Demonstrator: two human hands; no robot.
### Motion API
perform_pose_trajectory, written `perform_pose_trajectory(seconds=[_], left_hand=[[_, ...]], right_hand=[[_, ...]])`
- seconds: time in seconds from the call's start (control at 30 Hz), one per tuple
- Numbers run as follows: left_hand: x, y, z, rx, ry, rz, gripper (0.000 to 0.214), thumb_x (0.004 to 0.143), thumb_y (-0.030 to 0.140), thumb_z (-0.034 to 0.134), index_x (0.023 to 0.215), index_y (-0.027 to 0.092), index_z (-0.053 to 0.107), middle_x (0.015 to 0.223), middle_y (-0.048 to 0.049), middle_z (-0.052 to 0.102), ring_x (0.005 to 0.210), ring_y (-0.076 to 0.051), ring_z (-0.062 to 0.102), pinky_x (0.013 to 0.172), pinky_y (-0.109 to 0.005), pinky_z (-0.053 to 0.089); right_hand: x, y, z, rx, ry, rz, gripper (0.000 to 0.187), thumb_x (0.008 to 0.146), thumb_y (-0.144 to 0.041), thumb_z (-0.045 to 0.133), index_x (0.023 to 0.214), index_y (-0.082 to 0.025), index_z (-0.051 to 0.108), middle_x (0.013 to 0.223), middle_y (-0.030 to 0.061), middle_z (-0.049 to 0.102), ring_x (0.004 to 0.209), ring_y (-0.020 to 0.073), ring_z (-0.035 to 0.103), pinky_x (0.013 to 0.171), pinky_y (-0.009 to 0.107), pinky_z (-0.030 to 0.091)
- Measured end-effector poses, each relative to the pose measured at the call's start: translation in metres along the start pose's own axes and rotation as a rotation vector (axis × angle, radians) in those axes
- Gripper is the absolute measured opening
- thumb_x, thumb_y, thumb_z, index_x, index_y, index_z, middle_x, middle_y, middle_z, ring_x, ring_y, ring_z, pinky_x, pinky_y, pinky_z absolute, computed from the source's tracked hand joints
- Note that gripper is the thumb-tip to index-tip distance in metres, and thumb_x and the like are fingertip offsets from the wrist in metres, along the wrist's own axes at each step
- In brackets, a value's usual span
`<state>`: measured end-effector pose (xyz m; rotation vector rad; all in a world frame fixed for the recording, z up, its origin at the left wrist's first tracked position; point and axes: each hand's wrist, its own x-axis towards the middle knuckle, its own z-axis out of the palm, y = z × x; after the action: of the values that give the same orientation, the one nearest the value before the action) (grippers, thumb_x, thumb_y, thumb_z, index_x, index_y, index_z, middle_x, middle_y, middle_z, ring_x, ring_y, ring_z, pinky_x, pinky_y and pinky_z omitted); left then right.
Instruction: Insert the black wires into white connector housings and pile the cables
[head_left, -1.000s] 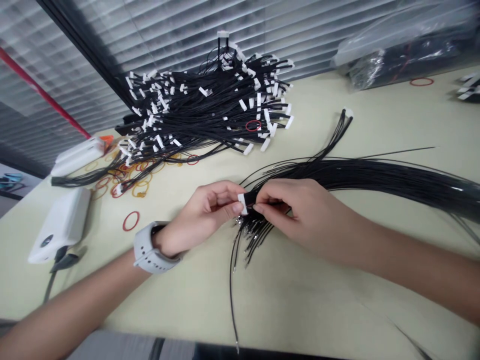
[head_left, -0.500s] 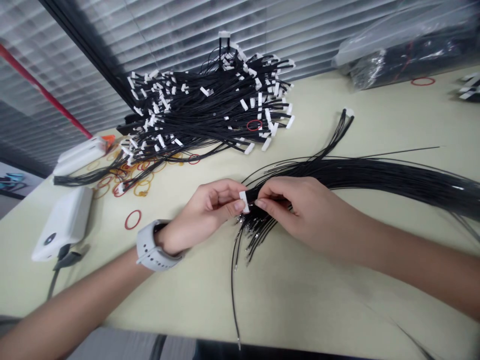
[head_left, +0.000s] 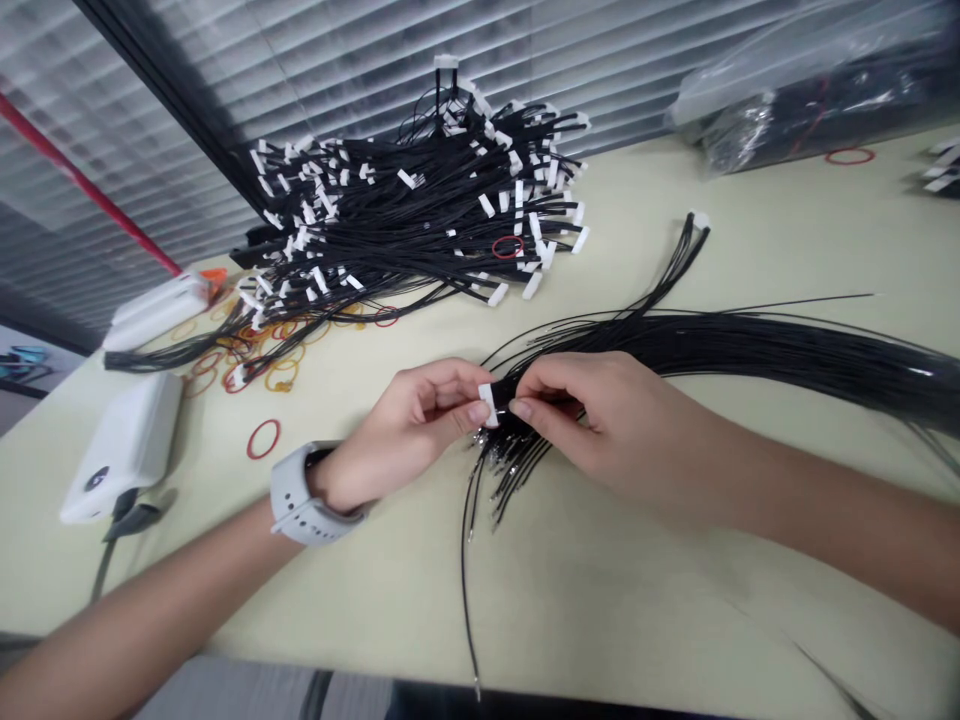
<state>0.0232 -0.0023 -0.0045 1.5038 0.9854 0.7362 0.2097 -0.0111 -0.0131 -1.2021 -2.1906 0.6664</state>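
You're working at a pale green table [head_left: 645,610] beneath window blinds [head_left: 360,60]. Your left hand [head_left: 405,430] is pinching a white connector [head_left: 488,405] between thumb and fingers, a gray watch [head_left: 307,495] sitting on its wrist. Your right hand [head_left: 600,425] is nearly closed, pinching the black wires [head_left: 787,350] just beside the connector; they're running out toward 3 o'clock. A heap of connector-tipped wires [head_left: 420,210] is lying at 12 o'clock, a red rubber band [head_left: 264,438] at 9 o'clock, and a white box [head_left: 124,450] beyond it.
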Motion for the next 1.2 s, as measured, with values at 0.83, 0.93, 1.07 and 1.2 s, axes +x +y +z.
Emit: perform_pose_trajectory(seconds=[0.83,0.93,1.07,1.2], left_hand=[[0.0,-0.004,0.003,0.056,0.066,0.074,0.009,0.077,0.009,0.059,0.085,0.012,0.058,0.068,-0.0019,0.065,0.064,-0.01,0.059,0.061,-0.02,0.048],[0.0,-0.004,0.007,0.077,0.1,0.116,0.009,0.077,0.009,0.059,0.086,0.013,0.057,0.069,-0.0008,0.062,0.064,-0.009,0.057,0.062,-0.02,0.047],[-0.001,-0.001,0.011,0.121,0.137,0.149,0.009,0.077,0.01,0.059,0.085,0.013,0.057,0.071,-0.0007,0.059,0.065,-0.01,0.055,0.062,-0.02,0.046],[-0.006,0.006,0.007,0.082,0.154,0.098,0.007,0.079,0.015,0.06,0.086,0.013,0.059,0.066,0.0001,0.057,0.06,-0.009,0.053,0.057,-0.02,0.045]], right_hand=[[0.003,-0.002,0.016,-0.12,0.138,-0.17,0.019,0.085,-0.018,0.047,0.073,-0.014,0.061,0.072,0.0016,0.063,0.066,0.0114,0.055,0.059,0.024,0.033],[0.003,-0.005,0.009,-0.149,0.108,-0.045,0.017,0.083,-0.02,0.05,0.072,-0.017,0.063,0.069,-0.0008,0.063,0.06,0.0105,0.053,0.056,0.024,0.032],[0.003,-0.003,0.005,-0.275,0.107,0.02,0.018,0.084,-0.024,0.051,0.07,-0.017,0.061,0.067,-0.0001,0.062,0.059,0.0115,0.053,0.055,0.025,0.031],[0.004,0.007,0.001,-0.326,0.223,-0.169,0.027,0.083,-0.039,0.053,0.07,-0.016,0.056,0.067,0.0016,0.058,0.062,0.0126,0.051,0.055,0.025,0.034]])
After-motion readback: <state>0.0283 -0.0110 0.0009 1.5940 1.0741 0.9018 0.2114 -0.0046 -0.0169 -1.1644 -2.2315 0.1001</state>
